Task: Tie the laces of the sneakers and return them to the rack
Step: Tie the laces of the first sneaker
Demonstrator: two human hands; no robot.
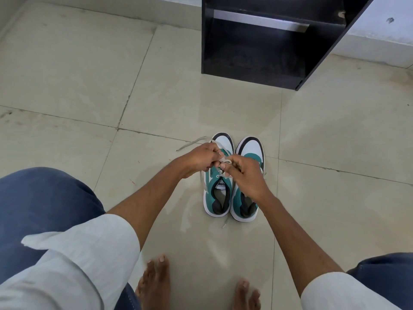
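Two teal, white and black sneakers stand side by side on the floor, toes pointing away from me: the left sneaker [218, 193] and the right sneaker [248, 204]. Both hands meet over the left sneaker's tongue. My left hand [200, 158] pinches its white lace [225, 162], and my right hand [244, 173] grips the same lace from the other side. One loose lace end [192, 143] trails out to the left on the floor. Another lace end [225, 223] lies by the heels. The right sneaker's laces are hidden under my right hand.
A black open rack [263, 45] stands on the floor beyond the sneakers, against a white wall; its lower shelf [252, 63] holds nothing. My bare feet [154, 285] and blue-trousered knees [42, 204] frame the bottom. Beige floor tiles [78, 74] spread to the left.
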